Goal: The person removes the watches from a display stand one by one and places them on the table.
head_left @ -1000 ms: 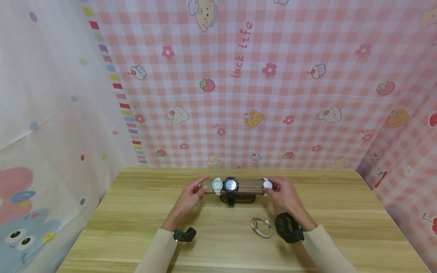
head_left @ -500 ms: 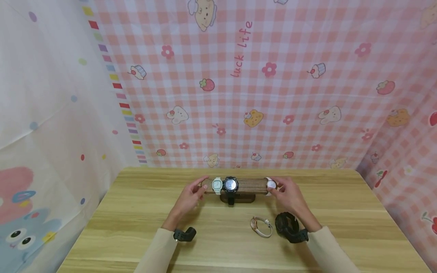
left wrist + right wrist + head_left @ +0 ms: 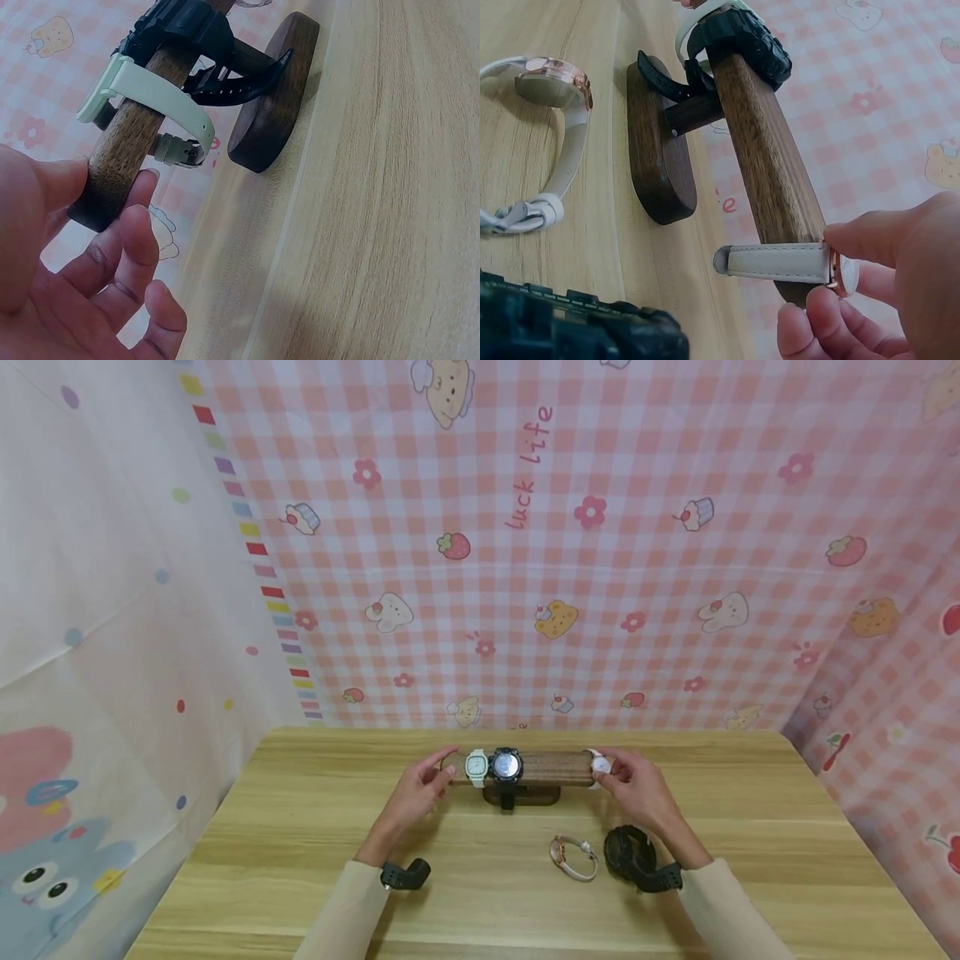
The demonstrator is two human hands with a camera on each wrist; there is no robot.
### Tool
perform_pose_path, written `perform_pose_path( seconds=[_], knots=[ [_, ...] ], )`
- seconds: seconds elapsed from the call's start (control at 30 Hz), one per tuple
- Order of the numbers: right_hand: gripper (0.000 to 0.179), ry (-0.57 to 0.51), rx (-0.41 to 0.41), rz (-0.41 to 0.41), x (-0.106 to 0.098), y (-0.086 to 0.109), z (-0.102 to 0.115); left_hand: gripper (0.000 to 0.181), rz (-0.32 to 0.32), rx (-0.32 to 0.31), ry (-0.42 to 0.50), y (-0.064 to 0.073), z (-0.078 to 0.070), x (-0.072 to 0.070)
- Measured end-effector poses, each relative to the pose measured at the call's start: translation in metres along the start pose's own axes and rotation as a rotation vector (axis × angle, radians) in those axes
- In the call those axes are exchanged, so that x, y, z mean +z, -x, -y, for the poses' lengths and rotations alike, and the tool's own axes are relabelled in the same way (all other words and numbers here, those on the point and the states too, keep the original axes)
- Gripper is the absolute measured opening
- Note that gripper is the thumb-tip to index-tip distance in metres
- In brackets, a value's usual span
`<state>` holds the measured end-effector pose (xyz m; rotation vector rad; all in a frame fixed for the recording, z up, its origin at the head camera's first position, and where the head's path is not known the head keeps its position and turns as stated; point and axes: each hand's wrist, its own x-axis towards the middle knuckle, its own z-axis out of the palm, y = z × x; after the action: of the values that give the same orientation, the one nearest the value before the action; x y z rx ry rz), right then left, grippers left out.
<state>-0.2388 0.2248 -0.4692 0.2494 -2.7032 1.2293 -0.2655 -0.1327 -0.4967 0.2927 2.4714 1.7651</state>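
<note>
A dark wooden watch stand [image 3: 557, 768] holds a pale mint square-faced watch [image 3: 476, 766] and a black sports watch [image 3: 507, 765] on its bar. My left hand [image 3: 412, 791] grips the bar's left end between thumb and fingers; in the left wrist view the mint strap [image 3: 161, 97] loops round the wood near the thumb. At the other end, my right hand [image 3: 637, 793] pinches a white-strapped watch [image 3: 601, 765] by its rose-gold case. Its white strap [image 3: 776, 260] lies around the bar, close to the end, as the right wrist view shows.
Another white-strapped, rose-gold watch [image 3: 573, 858] lies on the wooden table [image 3: 480, 918]. A bulky black watch [image 3: 628, 853] is close beside it, under my right wrist. A pink checked cloth [image 3: 480, 568] hangs behind the table.
My right hand has shifted the white-strapped watch to the right along the bar, towards its end. My left hand keeps its grip at the same spot.
</note>
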Motion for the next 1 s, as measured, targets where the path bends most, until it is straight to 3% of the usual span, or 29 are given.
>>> perform_pose_path(
  seconds=[0.37,0.63,1.0],
  knots=[
    [0.040,-0.156,0.075,0.018,-0.002,0.000,-0.005,0.043,0.001,-0.012,-0.001,-0.001,0.002,0.000],
    [0.038,-0.177,0.097,-0.010,-0.001,-0.002,-0.015,0.043,-0.001,-0.013,0.000,0.000,0.000,0.000],
    [0.036,-0.201,0.085,-0.064,-0.006,-0.001,-0.012,0.043,-0.003,-0.003,-0.001,0.000,0.001,0.000]
  ],
)
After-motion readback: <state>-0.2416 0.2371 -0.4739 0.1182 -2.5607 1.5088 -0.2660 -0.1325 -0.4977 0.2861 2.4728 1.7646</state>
